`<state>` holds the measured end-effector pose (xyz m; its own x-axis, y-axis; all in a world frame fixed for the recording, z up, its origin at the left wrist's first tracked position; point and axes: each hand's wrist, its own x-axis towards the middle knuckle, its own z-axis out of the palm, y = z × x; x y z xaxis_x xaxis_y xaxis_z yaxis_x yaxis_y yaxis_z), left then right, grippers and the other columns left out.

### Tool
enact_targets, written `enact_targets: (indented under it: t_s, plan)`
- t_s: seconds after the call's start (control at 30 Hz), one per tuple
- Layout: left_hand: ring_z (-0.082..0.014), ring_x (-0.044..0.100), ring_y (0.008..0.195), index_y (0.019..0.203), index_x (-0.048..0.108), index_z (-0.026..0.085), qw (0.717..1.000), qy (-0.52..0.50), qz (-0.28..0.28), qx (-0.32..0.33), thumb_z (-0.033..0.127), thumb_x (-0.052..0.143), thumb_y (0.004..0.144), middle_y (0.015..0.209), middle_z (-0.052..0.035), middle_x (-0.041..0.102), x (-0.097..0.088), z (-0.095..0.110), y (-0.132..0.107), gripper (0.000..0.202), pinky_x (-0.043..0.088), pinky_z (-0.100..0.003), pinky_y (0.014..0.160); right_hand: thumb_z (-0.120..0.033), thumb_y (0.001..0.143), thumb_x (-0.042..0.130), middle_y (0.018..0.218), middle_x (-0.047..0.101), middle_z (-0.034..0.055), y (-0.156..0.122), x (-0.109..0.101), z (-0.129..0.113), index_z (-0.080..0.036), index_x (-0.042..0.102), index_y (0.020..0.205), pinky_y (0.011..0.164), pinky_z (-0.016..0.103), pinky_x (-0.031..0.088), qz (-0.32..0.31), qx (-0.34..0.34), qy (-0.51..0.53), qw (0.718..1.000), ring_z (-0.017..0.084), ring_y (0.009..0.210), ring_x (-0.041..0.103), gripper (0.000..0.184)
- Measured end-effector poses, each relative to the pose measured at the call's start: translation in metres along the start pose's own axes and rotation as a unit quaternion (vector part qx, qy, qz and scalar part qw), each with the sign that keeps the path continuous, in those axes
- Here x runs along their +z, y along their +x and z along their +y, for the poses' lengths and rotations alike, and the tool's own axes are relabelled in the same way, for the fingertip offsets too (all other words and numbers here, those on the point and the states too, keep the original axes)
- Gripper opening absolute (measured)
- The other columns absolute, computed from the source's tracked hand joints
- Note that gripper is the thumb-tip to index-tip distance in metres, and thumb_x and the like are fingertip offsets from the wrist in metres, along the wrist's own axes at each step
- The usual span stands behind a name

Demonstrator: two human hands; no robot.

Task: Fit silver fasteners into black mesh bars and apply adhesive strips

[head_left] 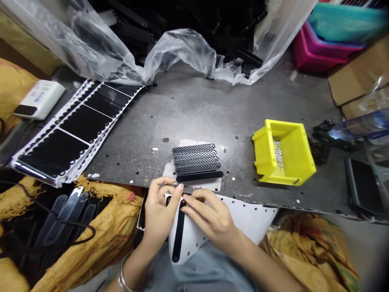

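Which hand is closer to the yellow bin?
Right. The right hand is to the left of the yellow bin and nearer the person's body; the left hand is farther left, beyond the right one.

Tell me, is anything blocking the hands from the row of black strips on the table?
Nope, nothing I can see. The left hand and right hand are at the near edge of the table, just in front of the black strips. The yellow bin is off to the right.
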<state>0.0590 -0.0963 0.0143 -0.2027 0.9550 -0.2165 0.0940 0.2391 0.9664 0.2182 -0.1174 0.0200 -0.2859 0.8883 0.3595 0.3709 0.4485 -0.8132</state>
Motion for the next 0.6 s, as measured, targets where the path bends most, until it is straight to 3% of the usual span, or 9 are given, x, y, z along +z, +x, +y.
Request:
enact_targets:
  t_s: [0.07, 0.13, 0.23, 0.3, 0.37, 0.4, 0.5, 0.6]
  plan:
    - [-0.0089, 0.057, 0.064, 0.104, 0.054, 0.023, 1.000, 0.011, 0.023, 0.015, 0.034, 0.073, 0.090, 0.081, 0.0044, 0.061, -0.002, -0.004, 0.001, 0.026, 0.043, -0.017, 0.058, -0.011, 0.096, 0.065, 0.106, 0.068, 0.0087, -0.007, -0.009, -0.005, -0.021, 0.071, 0.117, 0.087, 0.037, 0.061, -0.042, -0.002, 0.070, 0.997, 0.020, 0.099, 0.067, 0.023]
    - [-0.0091, 0.058, 0.069, 0.105, 0.056, 0.023, 0.998, 0.033, 0.040, 0.039, 0.033, 0.073, 0.091, 0.087, 0.0033, 0.061, -0.009, -0.011, 0.006, 0.024, 0.043, -0.018, 0.060, -0.015, 0.095, 0.069, 0.114, 0.068, 0.0063, -0.011, -0.027, -0.006, -0.025, 0.070, 0.109, 0.092, 0.039, 0.062, -0.090, 0.047, 0.203, 0.974, 0.020, 0.105, 0.070, 0.017]
    - [-0.0106, 0.060, 0.074, 0.107, 0.059, 0.023, 0.995, 0.082, 0.025, 0.060, 0.032, 0.072, 0.092, 0.082, 0.0041, 0.062, -0.020, -0.017, 0.016, 0.021, 0.046, -0.021, 0.074, -0.023, 0.097, 0.068, 0.116, 0.061, 0.0019, -0.002, -0.052, 0.000, -0.031, 0.062, 0.115, 0.072, 0.032, 0.066, -0.050, 0.146, 0.366, 0.918, 0.012, 0.078, 0.072, 0.020]
    - [-0.0120, 0.061, 0.075, 0.109, 0.063, 0.023, 0.993, 0.103, 0.002, 0.053, 0.034, 0.069, 0.095, 0.078, 0.0043, 0.064, -0.025, -0.017, 0.022, 0.019, 0.047, -0.022, 0.079, -0.022, 0.098, 0.067, 0.109, 0.058, 0.0008, 0.015, -0.059, 0.009, -0.033, 0.062, 0.121, 0.062, 0.027, 0.061, -0.015, 0.149, 0.289, 0.946, 0.009, 0.069, 0.065, 0.026]
    - [-0.0140, 0.065, 0.081, 0.110, 0.067, 0.023, 0.992, 0.114, -0.015, 0.042, 0.038, 0.065, 0.097, 0.085, 0.0017, 0.070, -0.027, -0.014, 0.029, 0.019, 0.048, -0.024, 0.080, -0.016, 0.099, 0.063, 0.107, 0.061, 0.0041, 0.036, -0.054, 0.021, -0.030, 0.065, 0.128, 0.070, 0.029, 0.059, -0.027, 0.095, 0.090, 0.991, 0.013, 0.082, 0.065, 0.033]
    - [-0.0150, 0.067, 0.085, 0.109, 0.069, 0.024, 0.992, 0.120, -0.023, 0.038, 0.039, 0.064, 0.098, 0.090, 0.0004, 0.073, -0.027, -0.011, 0.032, 0.020, 0.049, -0.024, 0.081, -0.015, 0.100, 0.060, 0.109, 0.064, 0.0066, 0.046, -0.049, 0.027, -0.028, 0.066, 0.132, 0.077, 0.032, 0.058, -0.039, 0.052, -0.008, 0.998, 0.016, 0.091, 0.065, 0.035]
    - [-0.0176, 0.070, 0.089, 0.103, 0.074, 0.025, 0.988, 0.143, -0.043, 0.034, 0.040, 0.064, 0.097, 0.094, -0.0004, 0.077, -0.025, -0.006, 0.042, 0.019, 0.050, -0.027, 0.086, -0.015, 0.103, 0.056, 0.109, 0.072, 0.0099, 0.069, -0.032, 0.043, -0.021, 0.068, 0.130, 0.081, 0.037, 0.054, -0.085, -0.074, -0.166, 0.980, 0.020, 0.095, 0.064, 0.030]
    - [-0.0185, 0.071, 0.089, 0.098, 0.076, 0.025, 0.987, 0.145, -0.057, 0.036, 0.038, 0.064, 0.096, 0.093, -0.0004, 0.078, -0.023, -0.004, 0.048, 0.018, 0.050, -0.027, 0.086, -0.017, 0.102, 0.059, 0.105, 0.075, 0.0092, 0.080, -0.025, 0.051, -0.018, 0.075, 0.111, 0.076, 0.035, 0.052, -0.130, -0.114, -0.188, 0.967, 0.020, 0.088, 0.061, 0.018]
